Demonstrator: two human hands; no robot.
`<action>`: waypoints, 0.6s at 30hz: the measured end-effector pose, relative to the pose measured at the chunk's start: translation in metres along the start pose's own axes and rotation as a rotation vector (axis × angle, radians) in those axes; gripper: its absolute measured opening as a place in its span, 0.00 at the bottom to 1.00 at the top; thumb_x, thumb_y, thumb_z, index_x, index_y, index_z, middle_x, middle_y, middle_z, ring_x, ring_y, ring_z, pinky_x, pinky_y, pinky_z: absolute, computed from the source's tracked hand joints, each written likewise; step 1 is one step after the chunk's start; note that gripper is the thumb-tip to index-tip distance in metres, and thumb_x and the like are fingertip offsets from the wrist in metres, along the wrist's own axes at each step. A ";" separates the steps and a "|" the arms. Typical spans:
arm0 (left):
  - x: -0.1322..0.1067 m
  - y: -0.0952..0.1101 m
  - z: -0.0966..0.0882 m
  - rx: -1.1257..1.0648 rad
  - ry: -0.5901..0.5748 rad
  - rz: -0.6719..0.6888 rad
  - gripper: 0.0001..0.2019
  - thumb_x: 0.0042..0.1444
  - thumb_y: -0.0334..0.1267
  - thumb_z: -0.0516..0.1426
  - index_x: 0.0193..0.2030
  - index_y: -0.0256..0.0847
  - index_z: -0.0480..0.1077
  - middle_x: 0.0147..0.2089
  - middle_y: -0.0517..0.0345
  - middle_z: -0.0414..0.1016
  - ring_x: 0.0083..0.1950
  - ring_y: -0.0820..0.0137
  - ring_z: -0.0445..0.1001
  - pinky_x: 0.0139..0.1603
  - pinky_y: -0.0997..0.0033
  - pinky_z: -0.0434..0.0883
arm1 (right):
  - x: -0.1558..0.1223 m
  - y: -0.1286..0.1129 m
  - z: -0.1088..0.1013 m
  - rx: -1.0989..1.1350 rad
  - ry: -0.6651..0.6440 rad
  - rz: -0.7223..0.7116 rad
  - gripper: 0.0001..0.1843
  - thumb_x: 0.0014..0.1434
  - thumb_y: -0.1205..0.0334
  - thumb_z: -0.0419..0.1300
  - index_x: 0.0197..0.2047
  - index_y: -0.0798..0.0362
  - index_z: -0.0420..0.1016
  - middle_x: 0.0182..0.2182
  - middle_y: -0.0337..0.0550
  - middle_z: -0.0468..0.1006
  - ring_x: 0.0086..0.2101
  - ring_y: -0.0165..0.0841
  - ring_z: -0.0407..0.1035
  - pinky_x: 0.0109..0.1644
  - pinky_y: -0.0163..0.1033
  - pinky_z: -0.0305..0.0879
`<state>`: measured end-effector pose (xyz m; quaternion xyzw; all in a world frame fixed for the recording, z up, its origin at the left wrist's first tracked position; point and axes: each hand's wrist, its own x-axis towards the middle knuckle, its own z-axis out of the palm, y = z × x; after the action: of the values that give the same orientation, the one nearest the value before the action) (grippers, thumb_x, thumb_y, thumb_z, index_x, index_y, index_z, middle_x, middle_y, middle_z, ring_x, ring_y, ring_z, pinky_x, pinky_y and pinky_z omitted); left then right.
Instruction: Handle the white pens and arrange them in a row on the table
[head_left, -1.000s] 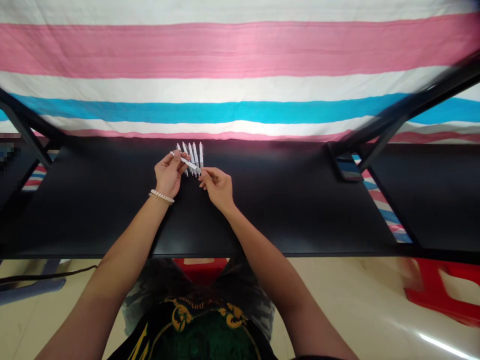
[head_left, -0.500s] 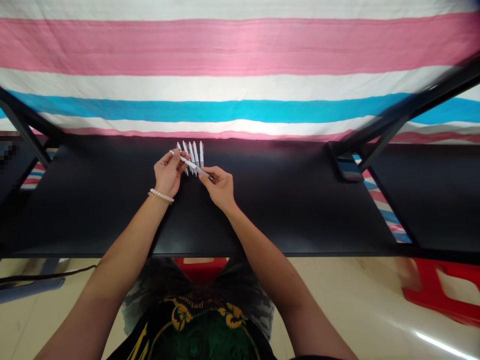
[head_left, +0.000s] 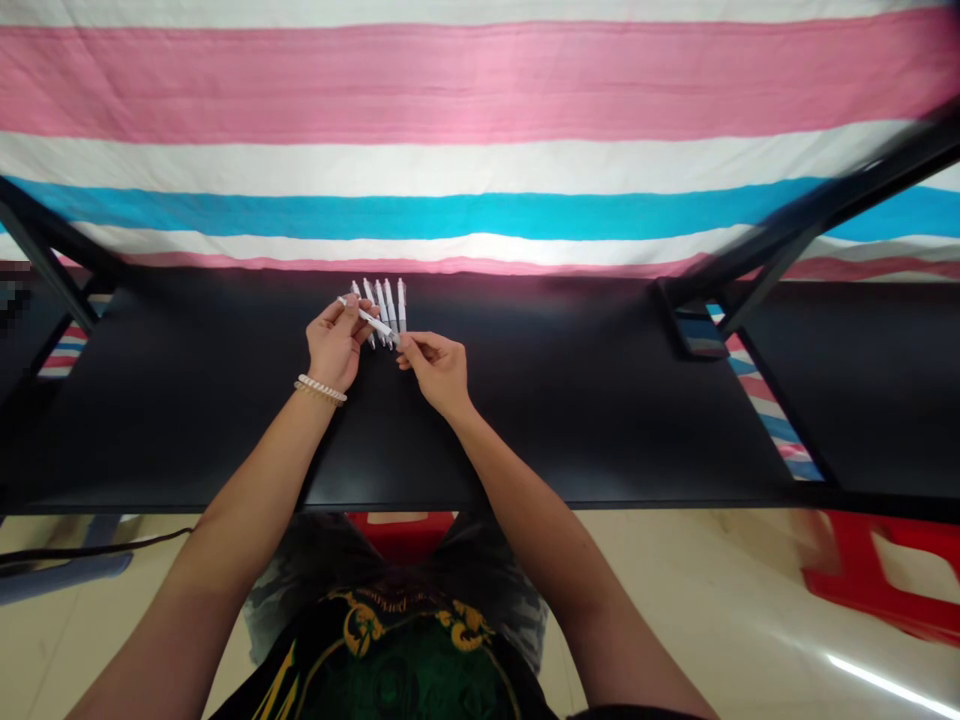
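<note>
The left hand [head_left: 334, 347] and right hand [head_left: 439, 372] both pinch one pen [head_left: 379, 326], maybe not done yet; five other pens [head_left: 402, 298] lie on the counter [head_left: 562, 400].

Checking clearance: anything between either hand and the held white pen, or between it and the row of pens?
Nothing visible blocks access: the left hand grips the white pen and the right hand pinches its near end. Toward the row of pens, only the left hand intervenes, partly covering the row's left side.
</note>
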<state>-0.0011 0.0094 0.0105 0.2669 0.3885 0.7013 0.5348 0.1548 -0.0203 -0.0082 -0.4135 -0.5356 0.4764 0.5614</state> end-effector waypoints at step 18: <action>-0.003 0.001 0.002 0.022 0.001 -0.036 0.12 0.53 0.42 0.71 0.38 0.39 0.77 0.39 0.53 0.82 0.41 0.69 0.82 0.45 0.69 0.78 | -0.001 0.006 0.002 0.000 -0.107 0.059 0.19 0.61 0.48 0.65 0.49 0.51 0.79 0.34 0.42 0.81 0.30 0.30 0.75 0.36 0.38 0.76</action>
<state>0.0014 0.0067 0.0127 0.2655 0.4010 0.6874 0.5442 0.1520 -0.0200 -0.0137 -0.4030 -0.5522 0.5143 0.5178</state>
